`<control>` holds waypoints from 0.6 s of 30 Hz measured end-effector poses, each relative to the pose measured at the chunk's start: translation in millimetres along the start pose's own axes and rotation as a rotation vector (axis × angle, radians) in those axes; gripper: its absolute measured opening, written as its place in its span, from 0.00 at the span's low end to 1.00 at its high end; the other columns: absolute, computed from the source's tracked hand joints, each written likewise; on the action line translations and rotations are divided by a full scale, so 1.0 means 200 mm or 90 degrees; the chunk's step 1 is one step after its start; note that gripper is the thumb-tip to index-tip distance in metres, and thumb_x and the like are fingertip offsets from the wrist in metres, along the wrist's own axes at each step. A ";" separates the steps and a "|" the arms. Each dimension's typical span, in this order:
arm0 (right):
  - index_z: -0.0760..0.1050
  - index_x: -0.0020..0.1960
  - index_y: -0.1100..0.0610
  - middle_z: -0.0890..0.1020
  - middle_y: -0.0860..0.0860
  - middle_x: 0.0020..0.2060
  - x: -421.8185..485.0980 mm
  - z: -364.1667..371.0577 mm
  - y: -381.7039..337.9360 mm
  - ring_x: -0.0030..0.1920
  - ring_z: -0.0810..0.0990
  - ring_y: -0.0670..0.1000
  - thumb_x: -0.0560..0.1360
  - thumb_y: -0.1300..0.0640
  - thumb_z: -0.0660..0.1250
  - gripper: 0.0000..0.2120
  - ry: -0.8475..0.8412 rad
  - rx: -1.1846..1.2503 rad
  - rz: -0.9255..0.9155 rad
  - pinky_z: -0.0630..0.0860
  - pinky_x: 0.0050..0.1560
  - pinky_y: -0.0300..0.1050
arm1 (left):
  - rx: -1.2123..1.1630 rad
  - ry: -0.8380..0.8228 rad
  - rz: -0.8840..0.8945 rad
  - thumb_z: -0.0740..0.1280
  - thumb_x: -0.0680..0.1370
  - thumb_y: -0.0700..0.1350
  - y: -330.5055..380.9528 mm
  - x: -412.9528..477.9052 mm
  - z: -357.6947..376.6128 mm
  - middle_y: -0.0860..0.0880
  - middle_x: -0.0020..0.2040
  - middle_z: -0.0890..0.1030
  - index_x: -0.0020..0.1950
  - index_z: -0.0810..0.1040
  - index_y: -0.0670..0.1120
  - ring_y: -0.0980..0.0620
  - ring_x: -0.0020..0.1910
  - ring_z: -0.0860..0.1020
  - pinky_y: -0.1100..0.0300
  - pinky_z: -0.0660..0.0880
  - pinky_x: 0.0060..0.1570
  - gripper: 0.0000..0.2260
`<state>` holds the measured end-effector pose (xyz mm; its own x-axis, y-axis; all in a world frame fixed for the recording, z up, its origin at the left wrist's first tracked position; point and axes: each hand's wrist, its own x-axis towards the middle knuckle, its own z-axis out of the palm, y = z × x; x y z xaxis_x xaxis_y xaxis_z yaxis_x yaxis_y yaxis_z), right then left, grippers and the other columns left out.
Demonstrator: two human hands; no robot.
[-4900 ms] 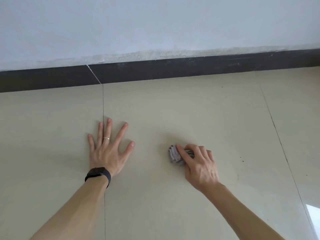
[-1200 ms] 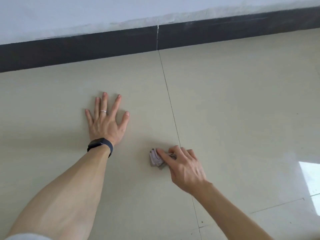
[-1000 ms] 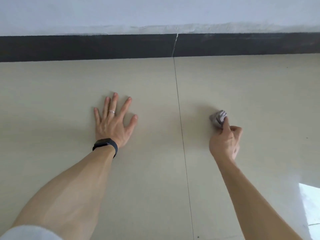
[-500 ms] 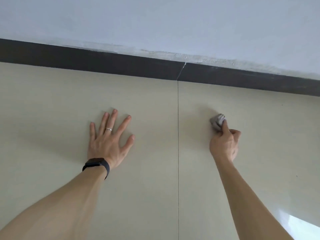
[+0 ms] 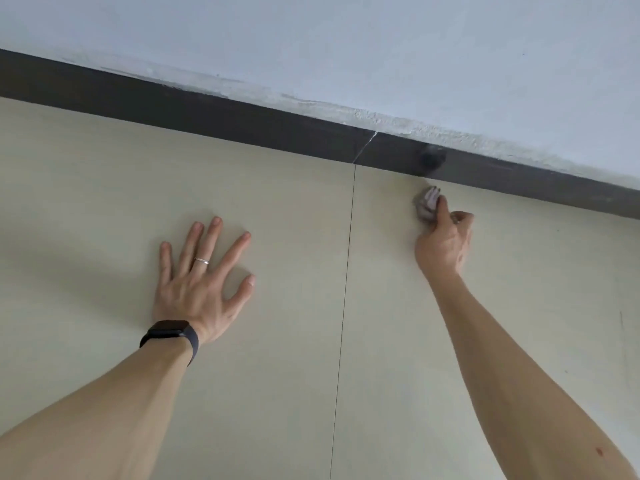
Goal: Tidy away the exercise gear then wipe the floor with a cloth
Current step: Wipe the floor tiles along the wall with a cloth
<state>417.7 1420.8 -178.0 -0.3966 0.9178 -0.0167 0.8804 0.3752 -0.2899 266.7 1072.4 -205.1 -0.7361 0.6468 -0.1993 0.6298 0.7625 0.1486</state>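
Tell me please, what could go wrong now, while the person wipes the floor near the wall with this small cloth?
1. The right hand pinches the cloth as a small wad close to the dark skirting; the knuckles might scrape it, or the edge strip might be missed.
2. The left hand presses flat on the smooth floor; if it bears weight and the tile is damp, it could slip.

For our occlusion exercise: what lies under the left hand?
Beige floor tile shows around the left hand, resting flat on it; the patch beneath the palm is covered and unseen.
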 end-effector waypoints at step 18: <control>0.77 0.66 0.45 0.76 0.52 0.59 0.04 0.12 -0.44 0.56 0.69 0.61 0.72 0.68 0.60 0.28 -0.053 -0.053 -0.253 0.69 0.55 0.55 | -0.005 0.010 0.005 0.50 0.76 0.67 0.00 0.00 0.01 0.54 0.82 0.41 0.79 0.47 0.66 0.49 0.81 0.46 0.38 0.46 0.76 0.31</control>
<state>331.4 1392.1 -175.9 -0.7264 0.6872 0.0026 0.6713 0.7104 -0.2116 267.7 1072.8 -207.1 -0.7348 0.6533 -0.1823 0.6340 0.7571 0.1576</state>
